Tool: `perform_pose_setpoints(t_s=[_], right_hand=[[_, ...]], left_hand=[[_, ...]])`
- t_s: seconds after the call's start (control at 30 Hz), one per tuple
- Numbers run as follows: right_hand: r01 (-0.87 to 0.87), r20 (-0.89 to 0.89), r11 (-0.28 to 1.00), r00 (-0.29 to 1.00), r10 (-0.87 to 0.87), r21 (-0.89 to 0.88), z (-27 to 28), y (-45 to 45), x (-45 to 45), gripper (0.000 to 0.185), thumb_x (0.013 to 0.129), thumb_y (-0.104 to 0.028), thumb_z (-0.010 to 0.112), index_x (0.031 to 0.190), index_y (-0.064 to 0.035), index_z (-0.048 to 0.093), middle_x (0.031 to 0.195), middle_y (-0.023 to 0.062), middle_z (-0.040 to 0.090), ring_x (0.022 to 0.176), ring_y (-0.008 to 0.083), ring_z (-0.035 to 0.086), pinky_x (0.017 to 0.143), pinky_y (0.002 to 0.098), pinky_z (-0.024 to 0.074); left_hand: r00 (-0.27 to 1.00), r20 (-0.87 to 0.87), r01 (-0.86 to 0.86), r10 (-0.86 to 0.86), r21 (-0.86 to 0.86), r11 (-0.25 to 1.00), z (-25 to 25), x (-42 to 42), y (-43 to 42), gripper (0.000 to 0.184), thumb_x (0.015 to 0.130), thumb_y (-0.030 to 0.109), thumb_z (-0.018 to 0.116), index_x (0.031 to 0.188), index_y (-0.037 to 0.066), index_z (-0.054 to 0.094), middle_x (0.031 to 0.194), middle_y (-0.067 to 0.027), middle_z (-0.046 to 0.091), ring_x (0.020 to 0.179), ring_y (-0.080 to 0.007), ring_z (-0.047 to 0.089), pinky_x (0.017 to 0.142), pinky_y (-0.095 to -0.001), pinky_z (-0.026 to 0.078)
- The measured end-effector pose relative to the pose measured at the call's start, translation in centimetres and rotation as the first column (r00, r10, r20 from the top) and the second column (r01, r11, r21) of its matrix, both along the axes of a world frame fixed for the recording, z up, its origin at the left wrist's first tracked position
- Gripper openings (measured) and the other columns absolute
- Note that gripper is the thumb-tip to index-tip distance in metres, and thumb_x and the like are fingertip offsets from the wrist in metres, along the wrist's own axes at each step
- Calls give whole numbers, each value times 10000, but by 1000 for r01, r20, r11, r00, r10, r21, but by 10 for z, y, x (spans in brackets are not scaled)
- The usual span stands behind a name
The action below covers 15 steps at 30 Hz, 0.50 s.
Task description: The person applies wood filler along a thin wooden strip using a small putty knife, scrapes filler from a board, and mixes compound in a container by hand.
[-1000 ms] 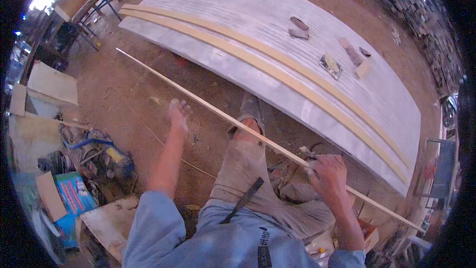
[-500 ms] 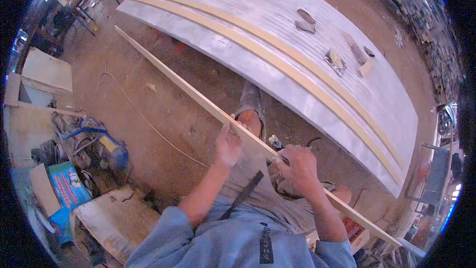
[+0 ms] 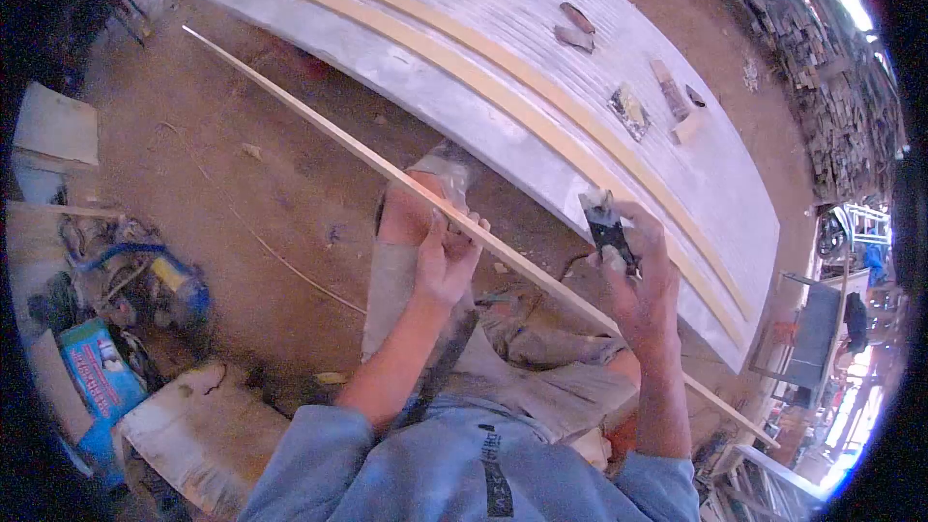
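A long thin wooden strip (image 3: 362, 152) runs diagonally across my lap, from upper left to lower right. My left hand (image 3: 449, 256) grips it near the middle, fingers wrapped round it. Held up in my right hand (image 3: 643, 275) is a small dark flat tool (image 3: 608, 232) with a pale lump at its upper end. The strip passes behind my right forearm. Beyond my knees lies a large whitish ribbed board (image 3: 406, 63), with two yellowish strips (image 3: 483, 82) along its near side.
On the board rest a stained pad (image 3: 628, 113), a brown block (image 3: 667, 85) and some dark scraps (image 3: 575, 29). A power tool (image 3: 164, 280) and a blue box (image 3: 100, 377) stand at left. Stacked wood (image 3: 822, 87) lines the upper right.
My left hand has come in from the left and taken hold of the strip. My right hand has lifted off the strip with the dark tool. The view has shifted a little to the right.
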State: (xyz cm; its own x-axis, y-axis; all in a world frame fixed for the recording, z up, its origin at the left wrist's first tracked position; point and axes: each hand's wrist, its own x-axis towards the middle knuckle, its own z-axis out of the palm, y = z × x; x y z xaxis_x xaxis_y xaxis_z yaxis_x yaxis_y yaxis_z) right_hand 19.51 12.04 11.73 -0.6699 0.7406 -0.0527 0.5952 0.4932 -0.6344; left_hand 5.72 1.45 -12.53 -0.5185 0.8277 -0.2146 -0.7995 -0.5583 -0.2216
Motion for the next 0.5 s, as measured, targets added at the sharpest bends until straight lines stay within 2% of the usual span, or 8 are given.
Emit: perform_pose_setpoints(t_s=[0.03,0.1,0.17,0.23,0.3,0.33,0.43,0.5], right_hand=[[81,50,992,996,-76,-102,0,2,-7,424,872,-12,569,1275,-138,534,1126,188,660,966,294,685,833,401,525],[76,86,991,994,-66,-114,-8,2,-29,432,894,-49,558,1310,-148,494,1134,180,659,989,331,677,866,426,517],[-167,64,983,985,163,71,-31,4,-49,347,863,-9,540,1207,-33,574,1085,179,661,988,240,652,903,355,480],[-251,63,968,966,251,2,-58,9,-63,327,893,-55,532,1217,-31,578,1108,194,642,1033,301,633,933,390,465],[-426,72,901,904,420,85,-73,0,-87,309,917,-84,524,1214,-39,592,1116,191,632,1039,344,608,939,417,466],[-416,81,906,908,411,73,-80,-3,-100,321,895,-96,544,1206,-46,606,1120,188,628,1058,382,581,942,438,465],[-536,176,829,842,510,161,-100,-3,-116,410,860,-153,577,1268,-106,574,1124,183,597,1032,391,565,939,468,461],[-540,153,830,840,521,140,-102,-11,-124,409,858,-156,579,1264,-108,584,1129,185,595,1028,393,566,929,470,466]], left_hand=[[1000,14,-7,7,0,1000,-1,4,2,223,911,240,664,1073,93,619,958,-58,647,972,-242,612,960,-436,508],[999,-2,47,-47,38,998,-5,13,3,230,902,235,666,1070,82,628,934,-61,641,950,-242,612,973,-440,499],[997,31,74,-72,-65,995,-12,18,0,225,910,236,657,1072,82,630,950,-60,646,975,-244,612,986,-441,489],[992,62,114,-105,-159,981,-16,18,-4,221,917,237,648,1073,82,632,965,-59,651,1000,-246,612,999,-441,478],[978,76,204,-192,-206,957,-17,14,-11,295,879,226,712,1116,93,598,1115,-48,635,1097,-209,585,1048,-436,438],[979,79,202,-189,-210,957,-22,15,-11,295,879,226,712,1116,93,598,1115,-48,635,1097,-209,585,1048,-436,438],[982,118,166,-145,-200,966,-28,17,-10,320,879,214,714,1157,107,597,1156,-37,637,1117,-184,586,1037,-386,451],[979,-81,165,-187,-217,962,-26,16,-12,330,881,199,711,1177,111,594,1162,-26,638,1125,-158,583,1019,-333,458]])
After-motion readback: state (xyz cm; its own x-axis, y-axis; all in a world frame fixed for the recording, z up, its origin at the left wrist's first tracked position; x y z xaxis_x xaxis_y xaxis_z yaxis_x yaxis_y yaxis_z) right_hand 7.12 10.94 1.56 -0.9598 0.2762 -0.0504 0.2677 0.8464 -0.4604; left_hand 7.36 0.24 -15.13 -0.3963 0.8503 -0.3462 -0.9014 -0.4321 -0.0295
